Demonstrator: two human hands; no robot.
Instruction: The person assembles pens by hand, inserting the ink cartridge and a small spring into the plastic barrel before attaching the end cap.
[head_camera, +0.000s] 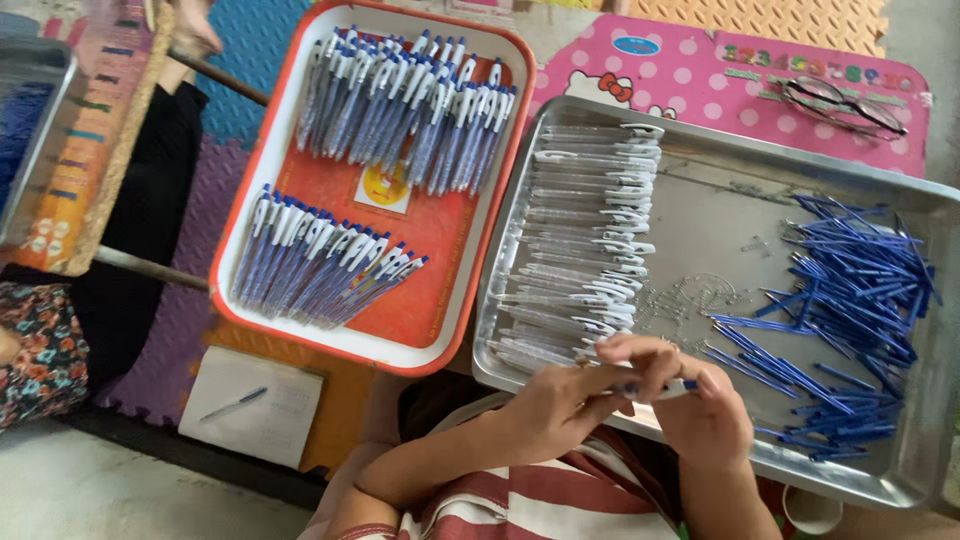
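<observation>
Entry — pen assembly, at the near rim of the metal tray (700, 160).

Left hand (560, 400) and right hand (700, 410) are pinching one pen (672, 385) between the fingertips, over the clear barrels (585, 250). Risk, judged: the loose springs (690, 297) and blue refills (860, 300) are lying close — a slipping part could be scattering them.

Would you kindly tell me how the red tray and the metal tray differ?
The red tray is plastic with a white rim; the metal tray is bare steel. The red tray holds finished pens in two rows; the metal tray holds clear barrels and loose blue refills. Both are rectangular and lie side by side.
</observation>
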